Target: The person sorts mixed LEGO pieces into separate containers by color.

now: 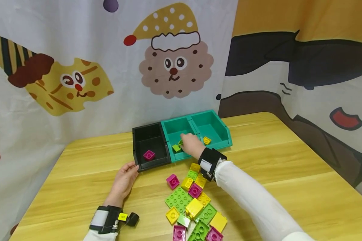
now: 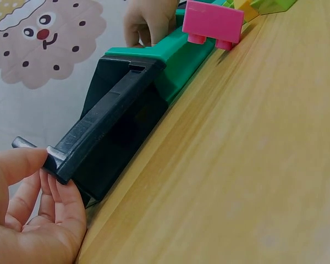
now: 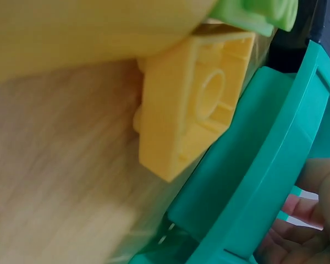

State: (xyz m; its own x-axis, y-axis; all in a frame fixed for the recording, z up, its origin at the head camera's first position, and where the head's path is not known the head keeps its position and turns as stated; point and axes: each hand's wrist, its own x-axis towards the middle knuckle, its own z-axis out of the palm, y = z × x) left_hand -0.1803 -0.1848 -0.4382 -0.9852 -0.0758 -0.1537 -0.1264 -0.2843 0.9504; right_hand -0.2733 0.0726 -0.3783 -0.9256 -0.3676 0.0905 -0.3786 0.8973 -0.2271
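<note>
My left hand (image 1: 125, 179) holds the front left corner of a black bin (image 1: 147, 135), thumb on top of the rim and fingers curled beneath. A magenta toy brick (image 1: 149, 155) lies in that bin. My right hand (image 1: 191, 145) reaches down into the middle bin (image 1: 175, 126), which is teal. One green toy brick (image 1: 180, 143) is right at its fingertips, and another green brick (image 1: 176, 148) lies beside it. The right fingertips are hidden behind the bin's front wall (image 3: 275, 181) in the right wrist view, so I cannot tell whether they grip the brick.
Right of the middle bin stands another teal bin (image 1: 212, 125) with a yellow brick (image 1: 206, 140). Before the bins lies a pile of green, yellow and magenta bricks, including a green plate brick (image 1: 178, 199), under my right forearm's left side. A printed curtain (image 1: 108, 124) hangs behind the table.
</note>
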